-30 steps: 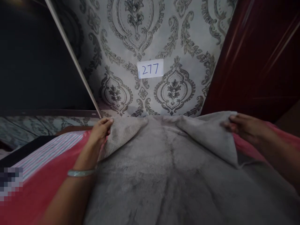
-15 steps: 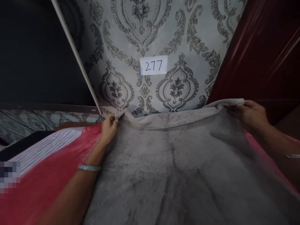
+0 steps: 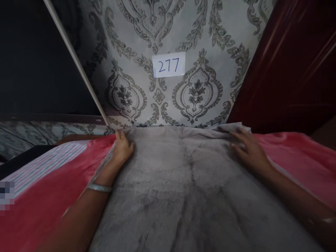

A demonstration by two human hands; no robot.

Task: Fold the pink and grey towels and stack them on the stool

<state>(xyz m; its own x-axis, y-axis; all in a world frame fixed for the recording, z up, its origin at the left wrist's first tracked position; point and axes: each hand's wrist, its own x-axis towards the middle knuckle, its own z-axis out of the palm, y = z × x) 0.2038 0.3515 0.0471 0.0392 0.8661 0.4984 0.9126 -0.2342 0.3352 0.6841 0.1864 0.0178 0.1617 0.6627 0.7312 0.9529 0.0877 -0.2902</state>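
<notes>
The grey blanket [image 3: 162, 182] seems being spread; left hand [image 3: 123, 149], grip unclear; right hand [image 3: 249, 148], fingers loosened; rumpled corner [image 3: 238, 126] probably needs smoothing.

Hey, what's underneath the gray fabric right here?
Red fabric shows past both side edges of the gray fabric. Whether it continues beneath the middle, or anything else lies there, can't be seen because it's covered.

Grey plush cloth [image 3: 157, 175], nearly flat between 2 stretches of red fabric [image 3: 63, 185], faint creases, rumpled far right corner.
</notes>
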